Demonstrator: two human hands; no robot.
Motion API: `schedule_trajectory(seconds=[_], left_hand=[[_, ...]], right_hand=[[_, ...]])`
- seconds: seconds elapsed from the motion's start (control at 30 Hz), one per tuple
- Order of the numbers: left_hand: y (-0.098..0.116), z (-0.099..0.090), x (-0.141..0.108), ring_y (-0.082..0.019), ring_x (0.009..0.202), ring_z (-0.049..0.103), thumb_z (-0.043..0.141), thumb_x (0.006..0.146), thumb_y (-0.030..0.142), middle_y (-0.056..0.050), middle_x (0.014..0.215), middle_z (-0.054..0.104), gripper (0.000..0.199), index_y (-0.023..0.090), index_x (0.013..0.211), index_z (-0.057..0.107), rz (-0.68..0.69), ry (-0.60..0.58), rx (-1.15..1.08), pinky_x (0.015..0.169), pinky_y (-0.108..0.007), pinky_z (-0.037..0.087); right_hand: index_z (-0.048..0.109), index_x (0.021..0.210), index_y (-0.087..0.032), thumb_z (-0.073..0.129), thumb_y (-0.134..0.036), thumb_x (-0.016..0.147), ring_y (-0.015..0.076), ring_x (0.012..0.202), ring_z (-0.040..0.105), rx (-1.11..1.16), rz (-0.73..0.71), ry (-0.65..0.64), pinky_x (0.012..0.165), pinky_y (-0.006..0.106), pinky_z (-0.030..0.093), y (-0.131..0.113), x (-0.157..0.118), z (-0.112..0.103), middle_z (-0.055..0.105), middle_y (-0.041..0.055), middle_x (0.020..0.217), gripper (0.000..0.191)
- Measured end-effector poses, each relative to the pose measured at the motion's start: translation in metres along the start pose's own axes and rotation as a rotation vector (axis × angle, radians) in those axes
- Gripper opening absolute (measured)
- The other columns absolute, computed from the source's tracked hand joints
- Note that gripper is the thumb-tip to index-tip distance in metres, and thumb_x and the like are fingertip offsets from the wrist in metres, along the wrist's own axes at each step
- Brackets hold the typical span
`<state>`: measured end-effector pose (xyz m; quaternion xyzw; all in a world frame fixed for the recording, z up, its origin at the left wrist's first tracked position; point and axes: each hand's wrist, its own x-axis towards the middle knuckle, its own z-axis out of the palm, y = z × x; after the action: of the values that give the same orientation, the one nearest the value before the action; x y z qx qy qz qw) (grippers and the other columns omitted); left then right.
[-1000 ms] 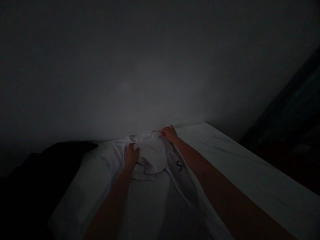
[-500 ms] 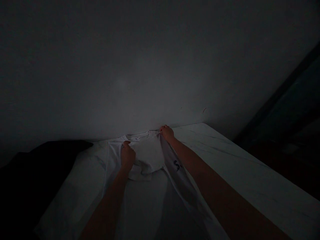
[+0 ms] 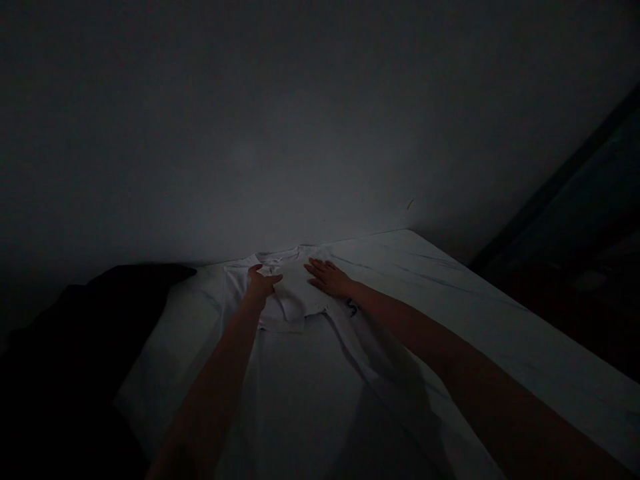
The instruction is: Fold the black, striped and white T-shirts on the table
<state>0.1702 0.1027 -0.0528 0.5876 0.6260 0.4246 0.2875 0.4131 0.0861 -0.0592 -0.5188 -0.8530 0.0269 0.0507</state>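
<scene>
A white shirt (image 3: 300, 373) lies spread on the table, its collar at the wall side and part of its lower edge folded up near the chest. On the upper right of the shirt my right hand (image 3: 329, 277) rests flat, fingers spread. My left hand (image 3: 263, 283) touches the cloth below the left of the collar, with thumb and fingers apart. A dark mark (image 3: 351, 307) shows on the cloth beside my right wrist. The scene is dim, so folds under my forearms are hard to make out.
The white marble-patterned table (image 3: 450, 280) meets a grey wall (image 3: 320, 133) at its far edge. A black cloth-like heap (image 3: 100, 333) covers the table's left side. Past the right edge lies a dark area with unclear objects.
My right hand has let go of the shirt's right shoulder and now lies flat on it, nearer the middle. My left hand's fingers have opened out from a closed grip.
</scene>
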Motion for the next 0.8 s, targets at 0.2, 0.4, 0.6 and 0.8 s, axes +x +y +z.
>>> schedule_trajectory(seconds=[0.2, 0.4, 0.6, 0.8], left_hand=[[0.016, -0.014, -0.04, -0.018, 0.075, 0.068, 0.071, 0.075, 0.027, -0.002, 0.081, 0.069, 0.054, 0.019, 0.125, 0.056, -0.115, -0.234, -0.102, 0.068, -0.031, 0.056], [0.031, -0.012, -0.07, -0.021, 0.092, 0.07, 0.074, 0.068, 0.017, -0.006, 0.101, 0.074, 0.034, 0.019, 0.102, 0.072, -0.028, -0.203, 0.044, 0.084, -0.032, 0.056], [0.027, -0.017, -0.087, -0.023, 0.082, 0.07, 0.071, 0.064, 0.009, -0.013, 0.108, 0.067, 0.045, 0.015, 0.108, 0.069, -0.055, -0.113, 0.285, 0.07, -0.033, 0.058], [0.048, -0.004, -0.102, -0.036, 0.133, 0.047, 0.064, 0.078, 0.013, -0.014, 0.149, 0.044, 0.048, 0.024, 0.125, 0.063, 0.252, -0.068, 0.509, 0.109, -0.049, 0.041]], right_hand=[[0.028, 0.157, -0.026, 0.029, -0.055, 0.103, 0.0275, 0.152, 0.016, -0.007, 0.096, -0.01, 0.122, 0.048, 0.015, -0.008, -0.002, -0.005, 0.017, 0.0091, 0.165, 0.062], [0.028, 0.157, -0.029, 0.028, -0.058, 0.102, 0.0264, 0.151, 0.018, 0.012, 0.103, 0.008, 0.121, 0.048, 0.016, -0.008, -0.004, -0.005, 0.019, 0.0082, 0.165, 0.062], [0.029, 0.157, -0.028, 0.027, -0.057, 0.102, 0.027, 0.151, 0.021, 0.019, 0.103, 0.002, 0.121, 0.049, 0.017, -0.009, -0.004, -0.006, 0.02, 0.0083, 0.165, 0.062], [0.031, 0.157, -0.025, 0.03, -0.052, 0.102, 0.0274, 0.151, 0.02, 0.039, 0.116, -0.015, 0.121, 0.048, 0.017, -0.016, -0.011, -0.015, 0.02, 0.0087, 0.164, 0.061]])
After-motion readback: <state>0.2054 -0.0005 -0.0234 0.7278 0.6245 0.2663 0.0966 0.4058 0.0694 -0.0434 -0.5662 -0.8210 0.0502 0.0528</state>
